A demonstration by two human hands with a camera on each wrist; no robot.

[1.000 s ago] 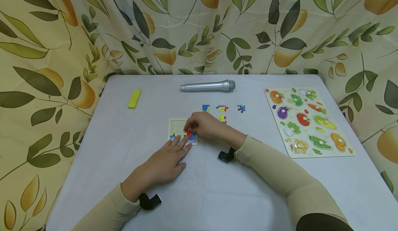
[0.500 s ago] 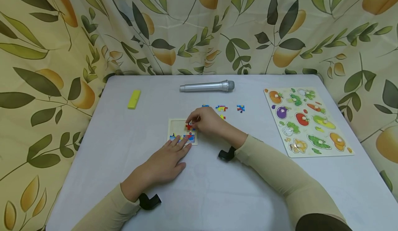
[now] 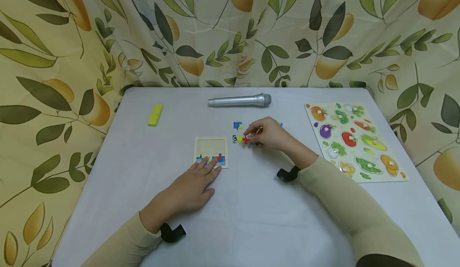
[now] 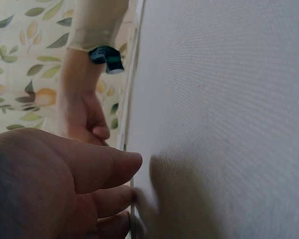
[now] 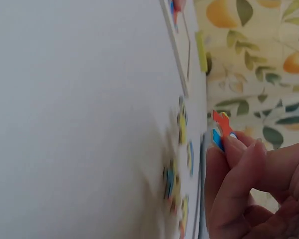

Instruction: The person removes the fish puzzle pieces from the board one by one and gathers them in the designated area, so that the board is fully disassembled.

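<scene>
Right grip (image 3: 270, 133) pinches a red piece (image 5: 223, 123) clear of the tray (image 3: 211, 146), left grip (image 3: 191, 186) spread over its edge.

Puzzle frame (image 3: 211, 145) left of vegetable board (image 3: 353, 150)

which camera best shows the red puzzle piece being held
The right wrist view: the red puzzle piece appears closest there, pinched by the right hand. The head view shows it small; the left wrist view shows none.
</scene>
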